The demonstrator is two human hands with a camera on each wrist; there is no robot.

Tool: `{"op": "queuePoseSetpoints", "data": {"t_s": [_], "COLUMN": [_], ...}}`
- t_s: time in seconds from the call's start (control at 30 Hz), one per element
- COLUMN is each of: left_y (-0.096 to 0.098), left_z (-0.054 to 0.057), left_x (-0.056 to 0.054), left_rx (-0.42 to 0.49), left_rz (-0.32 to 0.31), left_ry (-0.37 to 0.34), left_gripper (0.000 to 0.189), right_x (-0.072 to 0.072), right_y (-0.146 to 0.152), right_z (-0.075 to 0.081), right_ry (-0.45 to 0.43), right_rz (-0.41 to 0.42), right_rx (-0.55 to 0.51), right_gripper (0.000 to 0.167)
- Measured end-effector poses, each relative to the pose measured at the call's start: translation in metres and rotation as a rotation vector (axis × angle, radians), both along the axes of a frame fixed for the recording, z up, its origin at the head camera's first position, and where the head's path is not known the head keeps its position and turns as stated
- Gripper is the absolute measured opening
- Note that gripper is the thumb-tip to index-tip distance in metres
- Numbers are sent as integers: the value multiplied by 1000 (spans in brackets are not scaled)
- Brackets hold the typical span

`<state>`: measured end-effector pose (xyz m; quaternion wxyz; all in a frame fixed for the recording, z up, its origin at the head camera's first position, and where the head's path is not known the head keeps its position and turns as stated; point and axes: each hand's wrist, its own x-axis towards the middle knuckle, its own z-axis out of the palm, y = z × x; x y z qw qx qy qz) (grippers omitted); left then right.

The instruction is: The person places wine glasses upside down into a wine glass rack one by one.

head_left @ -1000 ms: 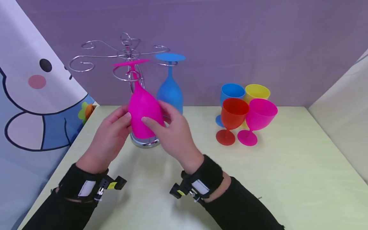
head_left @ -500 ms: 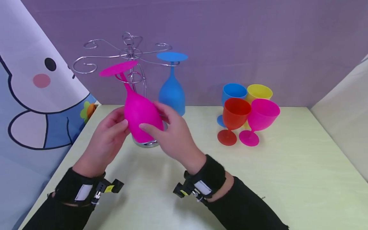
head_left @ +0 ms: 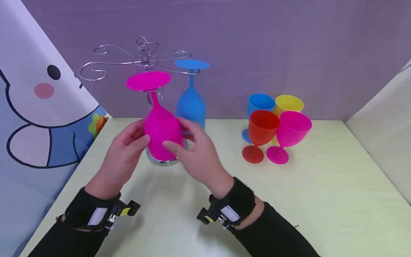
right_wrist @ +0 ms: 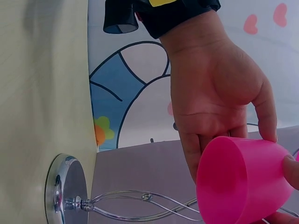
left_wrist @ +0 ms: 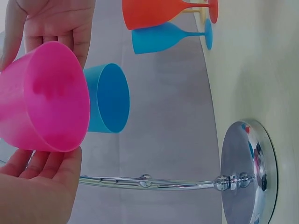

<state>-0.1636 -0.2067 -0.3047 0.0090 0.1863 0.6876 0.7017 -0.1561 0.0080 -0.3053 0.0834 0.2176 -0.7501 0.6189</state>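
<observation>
A pink plastic goblet (head_left: 163, 130) is upside down, foot up, its stem at the front hook of a chrome wire rack (head_left: 110, 63). The foot covers most of that hook, so how the stem sits in it cannot be told. My left hand (head_left: 123, 157) holds the bowl from the left, thumb in front. From the right, my right hand (head_left: 200, 157) grips the same bowl between thumb and fingers. In the left wrist view, the bowl's open mouth (left_wrist: 58, 98) shows between both hands. Just behind, a blue goblet (head_left: 191, 107) hangs inverted from another hook.
Right of the rack, a red goblet (head_left: 263, 128), a second pink goblet (head_left: 293, 128), another blue goblet (head_left: 260, 102) and a yellow goblet (head_left: 289, 102) stand upright in a cluster. The rack's round base (head_left: 162, 163) rests on the pale table (head_left: 305, 207), against a purple backdrop (head_left: 289, 46).
The pink goblet's foot first tipped to the left, then swung back right; the goblet now stands more upright, its foot facing the camera more. Both hands keep hold of the bowl.
</observation>
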Motion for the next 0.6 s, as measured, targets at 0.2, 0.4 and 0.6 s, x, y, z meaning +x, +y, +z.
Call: {"op": "queuePoseSetpoints", "data": {"t_s": [0.2,0.4,0.6], "left_y": [3,5,6], "left_z": [-3,-9,-10], "left_x": [0,2,0], "left_rx": [-3,-28,-144], "left_rz": [44,111,178], "left_ry": [-5,18,108], "left_gripper": [54,56,60], "right_x": [-2,-2,-2], "right_y": [1,1,3], "right_z": [-4,-6,-8], "right_ry": [25,31,70], "right_rz": [-13,-25,-52], "right_rx": [-1,29,67], "right_gripper": [68,66,64]}}
